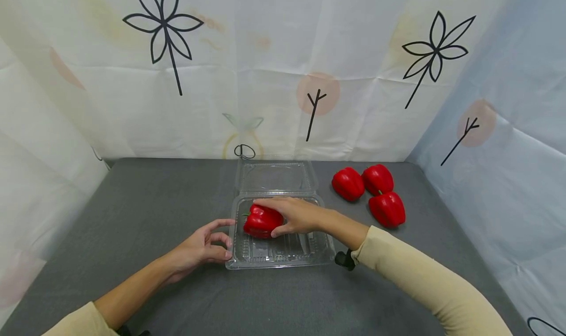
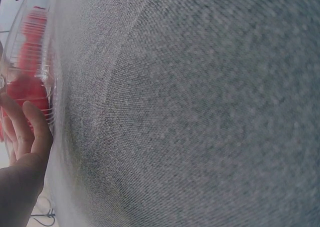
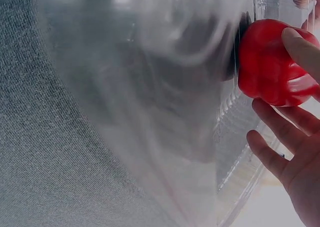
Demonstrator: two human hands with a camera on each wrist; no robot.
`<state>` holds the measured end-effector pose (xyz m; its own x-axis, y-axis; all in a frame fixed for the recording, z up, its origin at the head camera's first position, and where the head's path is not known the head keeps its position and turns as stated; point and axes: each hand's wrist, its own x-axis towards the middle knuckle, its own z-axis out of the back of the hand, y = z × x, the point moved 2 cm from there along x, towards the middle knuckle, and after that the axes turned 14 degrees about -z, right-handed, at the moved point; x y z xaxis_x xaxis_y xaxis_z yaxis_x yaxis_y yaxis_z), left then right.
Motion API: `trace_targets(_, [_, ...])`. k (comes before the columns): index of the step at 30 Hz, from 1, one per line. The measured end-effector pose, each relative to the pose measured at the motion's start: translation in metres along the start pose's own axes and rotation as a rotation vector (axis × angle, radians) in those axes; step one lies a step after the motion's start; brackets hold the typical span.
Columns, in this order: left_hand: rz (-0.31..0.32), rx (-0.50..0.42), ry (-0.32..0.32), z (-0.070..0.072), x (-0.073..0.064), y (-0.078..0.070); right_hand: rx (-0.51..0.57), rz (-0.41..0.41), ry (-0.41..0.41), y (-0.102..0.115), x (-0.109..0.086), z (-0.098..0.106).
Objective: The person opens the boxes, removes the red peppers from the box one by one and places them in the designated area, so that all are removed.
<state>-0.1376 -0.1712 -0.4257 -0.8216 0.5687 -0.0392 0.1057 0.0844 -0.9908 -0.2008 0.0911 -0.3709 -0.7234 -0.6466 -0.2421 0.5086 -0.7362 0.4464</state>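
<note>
A clear plastic clamshell container (image 1: 283,262) lies with its lid (image 1: 276,178) folded back. In its left part sits a red bell pepper (image 1: 262,222), its green stem toward the left. My right hand (image 1: 300,215) holds this pepper from the right, thumb on the near side and fingers over the far side. The right wrist view shows the same pepper (image 3: 270,62) between thumb and fingers. My left hand (image 1: 203,250) is at the container's left rim, its thumb and fingertips spread along that edge. In the left wrist view, the fingers (image 2: 37,124) stand against the clear side wall.
Three more red bell peppers, one at the front (image 1: 387,210), one at the left (image 1: 348,184) and one at the back (image 1: 378,180), lie together right of the container. Grey cloth (image 1: 177,198) covers the table. A white patterned curtain (image 1: 274,70) hangs behind it.
</note>
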Motion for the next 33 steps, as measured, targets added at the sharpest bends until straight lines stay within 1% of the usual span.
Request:
trace_targets(8, [-0.009, -0.002, 0.008, 0.0, 0.0, -0.001, 0.006, 0.01, -0.006, 0.0, -0.002, 0.001])
trace_targets(15, [-0.014, 0.005, 0.01, -0.001, 0.0, -0.001, -0.022, -0.024, 0.009, 0.0, -0.005, 0.002])
trace_targets(20, [-0.012, 0.005, 0.009, -0.001, -0.001, -0.002, -0.026, -0.01, 0.016, -0.001, -0.009, 0.005])
trace_targets(24, [-0.012, 0.003, 0.009, -0.001, 0.0, -0.002, -0.011, -0.004, 0.012, -0.002, -0.014, 0.009])
trace_targets(30, [-0.027, 0.004, 0.013, -0.001, -0.001, -0.002, -0.034, -0.011, -0.012, -0.005, -0.019, 0.015])
trace_targets(33, [-0.031, 0.003, 0.013, -0.001, -0.001, -0.002, -0.022, -0.008, -0.017, -0.006, -0.023, 0.018])
